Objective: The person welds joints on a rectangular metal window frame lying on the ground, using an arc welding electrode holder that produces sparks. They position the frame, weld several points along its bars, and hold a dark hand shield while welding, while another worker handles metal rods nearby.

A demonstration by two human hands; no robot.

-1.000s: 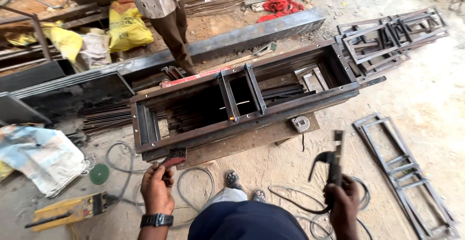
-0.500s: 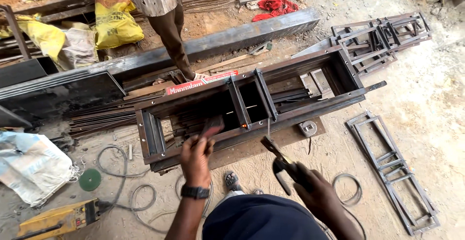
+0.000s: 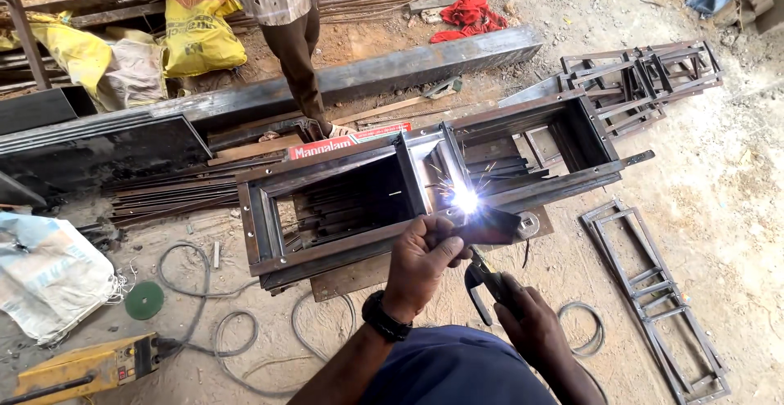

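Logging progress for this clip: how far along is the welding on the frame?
Done: the steel frame already stands as a box with its dividers in place. In hand: the right hand holds the welding tool, sparks at the front rail; the left hand holds a dark shield there. Left: which joints remain unwelded cannot be told.

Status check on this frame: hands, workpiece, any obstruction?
Left hand holds dark shield glass. Right hand grips electrode holder. Arc sparking on steel frame. Bystander's legs beyond; nothing blocking.
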